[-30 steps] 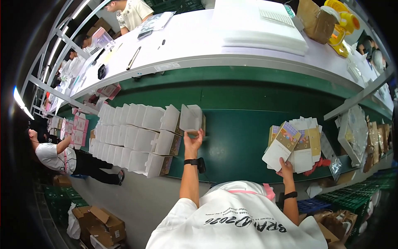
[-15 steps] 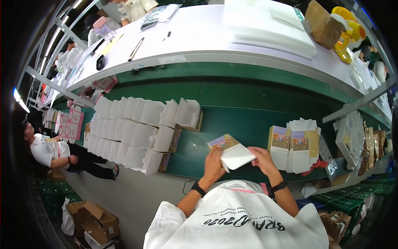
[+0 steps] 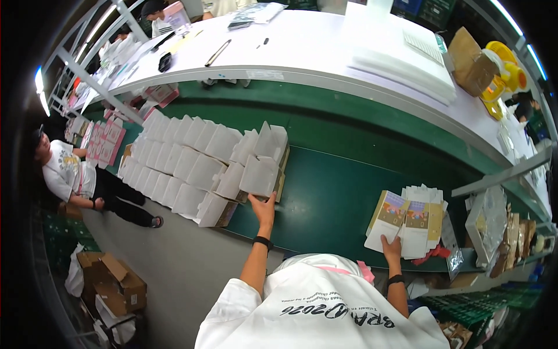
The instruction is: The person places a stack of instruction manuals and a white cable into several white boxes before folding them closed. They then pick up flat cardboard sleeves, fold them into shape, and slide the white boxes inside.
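Observation:
My left hand (image 3: 264, 210) grips the near end of an open carton (image 3: 259, 174) with its white flap up, at the right end of the rows of open cartons (image 3: 192, 139). Its fingertips are partly hidden by the carton's side. On the right, my right hand (image 3: 392, 249) closes on the lower edge of a flattened carton (image 3: 383, 224), white with a printed picture. That carton lies tilted at the left of a fanned stack of flattened cartons (image 3: 421, 218), on the dark green bench top (image 3: 319, 198).
A white shelf (image 3: 314, 43) runs above the bench, holding a stack of white sheets (image 3: 401, 64), a yellow fan (image 3: 505, 67) and a pen (image 3: 218, 53). A person (image 3: 75, 174) stands at the left. Brown cardboard boxes (image 3: 113, 279) lie on the floor, lower left.
The carton my left hand held before me has moved left to the rows, its flap now raised. My right hand has moved right, from that carton to the flattened ones. The view has shifted.

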`<act>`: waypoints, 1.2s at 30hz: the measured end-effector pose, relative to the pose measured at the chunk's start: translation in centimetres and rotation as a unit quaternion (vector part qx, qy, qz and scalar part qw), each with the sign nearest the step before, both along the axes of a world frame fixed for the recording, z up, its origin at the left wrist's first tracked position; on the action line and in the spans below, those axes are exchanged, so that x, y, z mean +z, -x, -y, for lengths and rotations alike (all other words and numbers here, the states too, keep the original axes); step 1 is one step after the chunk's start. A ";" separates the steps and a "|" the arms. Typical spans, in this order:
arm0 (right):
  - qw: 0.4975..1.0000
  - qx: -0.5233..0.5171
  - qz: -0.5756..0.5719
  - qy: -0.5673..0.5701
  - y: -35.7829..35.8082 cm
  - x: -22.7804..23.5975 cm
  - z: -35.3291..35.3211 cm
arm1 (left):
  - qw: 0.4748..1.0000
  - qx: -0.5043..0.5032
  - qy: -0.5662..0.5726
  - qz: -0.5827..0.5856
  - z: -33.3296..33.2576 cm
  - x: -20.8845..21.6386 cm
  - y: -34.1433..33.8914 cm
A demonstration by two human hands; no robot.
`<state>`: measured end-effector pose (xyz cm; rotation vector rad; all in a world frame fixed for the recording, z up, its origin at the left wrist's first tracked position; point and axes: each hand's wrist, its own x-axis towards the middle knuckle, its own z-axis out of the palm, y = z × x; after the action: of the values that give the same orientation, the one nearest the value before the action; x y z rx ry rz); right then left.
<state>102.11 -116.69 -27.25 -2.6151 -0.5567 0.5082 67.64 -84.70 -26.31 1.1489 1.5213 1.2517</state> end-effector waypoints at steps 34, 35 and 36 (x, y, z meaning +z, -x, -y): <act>0.927 0.243 0.276 0.067 -14.3 2.3 -1.0 | 0.987 -0.005 -0.010 -0.158 10.1 0.9 6.6; 0.930 0.274 0.163 0.182 -15.5 1.5 0.3 | 0.988 0.044 0.008 -0.149 9.3 0.7 6.6; 0.929 0.277 0.166 0.183 -15.8 0.1 1.8 | 0.985 0.093 0.026 -0.140 8.6 0.4 6.6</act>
<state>117.89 -118.47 -27.17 -2.8969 -1.4643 0.3543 61.07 -93.29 -25.86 1.2095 1.8962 1.1995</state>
